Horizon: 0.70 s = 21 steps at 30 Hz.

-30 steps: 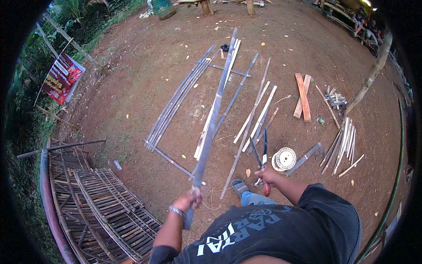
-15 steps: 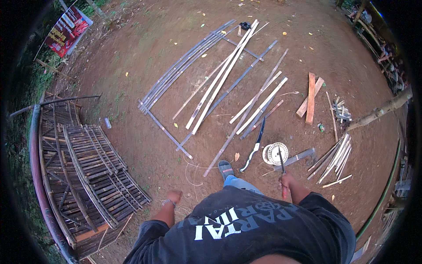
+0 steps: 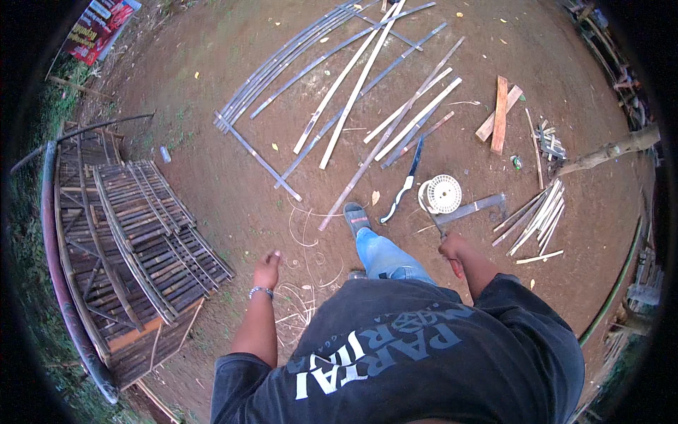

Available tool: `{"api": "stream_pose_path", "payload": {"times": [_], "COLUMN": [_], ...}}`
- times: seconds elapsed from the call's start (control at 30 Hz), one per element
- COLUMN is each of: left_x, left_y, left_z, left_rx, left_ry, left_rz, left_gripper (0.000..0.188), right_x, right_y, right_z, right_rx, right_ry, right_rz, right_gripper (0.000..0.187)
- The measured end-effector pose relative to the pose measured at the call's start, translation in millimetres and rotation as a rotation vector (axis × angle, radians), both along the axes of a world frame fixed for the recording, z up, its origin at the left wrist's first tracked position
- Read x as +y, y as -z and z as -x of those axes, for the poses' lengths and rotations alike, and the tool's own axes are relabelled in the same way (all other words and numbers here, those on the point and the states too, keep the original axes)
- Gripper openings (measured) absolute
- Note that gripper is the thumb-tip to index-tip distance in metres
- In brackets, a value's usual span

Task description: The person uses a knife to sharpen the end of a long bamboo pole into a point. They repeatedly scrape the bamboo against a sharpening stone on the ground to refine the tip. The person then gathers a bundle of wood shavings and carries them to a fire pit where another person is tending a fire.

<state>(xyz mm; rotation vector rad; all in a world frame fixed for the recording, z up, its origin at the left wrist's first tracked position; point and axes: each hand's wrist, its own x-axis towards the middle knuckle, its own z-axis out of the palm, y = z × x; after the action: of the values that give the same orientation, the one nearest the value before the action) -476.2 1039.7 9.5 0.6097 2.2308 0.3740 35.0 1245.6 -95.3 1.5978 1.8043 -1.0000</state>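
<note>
My right hand (image 3: 455, 248) is closed round the red handle (image 3: 457, 268) of a long-bladed knife (image 3: 441, 225), its blade pointing forward beside a white plastic spool (image 3: 444, 193). Low at my left side, my left hand (image 3: 268, 268) is empty, its fingers loosely apart and partly curled. On the ground ahead lies a sheathless saw (image 3: 400, 200) with a white handle and a dark blade. Beyond it a frame of dark bamboo strips (image 3: 257, 162) is spread out, with pale split strips (image 3: 344, 127) lying across it.
To my left stands a slatted bamboo platform (image 3: 145, 233). Two reddish boards (image 3: 499, 113) lie crossed at the right, with a bundle of pale strips (image 3: 540, 215) nearer. A slanting log (image 3: 607, 152) reaches in at the right. Thin shavings (image 3: 296, 304) litter the ground by my left hand.
My view has tipped so the ground things sit higher. One strip amid the frame has shifted left and now shows its dark side. My left hand has come forward; the knife has swung left.
</note>
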Motion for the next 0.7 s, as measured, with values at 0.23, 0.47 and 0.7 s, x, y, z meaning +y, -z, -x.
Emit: {"api": "stream_pose_path", "payload": {"times": [0.23,0.47,0.7], "left_x": [-88.6,-297.0,-178.8], "left_y": [49.9,169.6,188.3], "left_z": [-63.2,-160.1,-126.3], "left_rx": [-0.004,-0.488,-0.344], "left_ry": [-0.053,0.385,0.212], "left_rz": [0.029,0.601,0.391], "left_gripper": [0.05,0.043,0.057], "right_x": [-50.5,-100.6,-91.4], "right_y": [9.3,65.8,134.5], "right_z": [-6.8,-90.7,-134.7], "right_rx": [0.015,-0.028,-0.04], "right_ry": [-0.004,-0.735,-0.379], "right_rz": [0.06,0.22,0.46], "right_gripper": [0.033,0.024,0.03]}}
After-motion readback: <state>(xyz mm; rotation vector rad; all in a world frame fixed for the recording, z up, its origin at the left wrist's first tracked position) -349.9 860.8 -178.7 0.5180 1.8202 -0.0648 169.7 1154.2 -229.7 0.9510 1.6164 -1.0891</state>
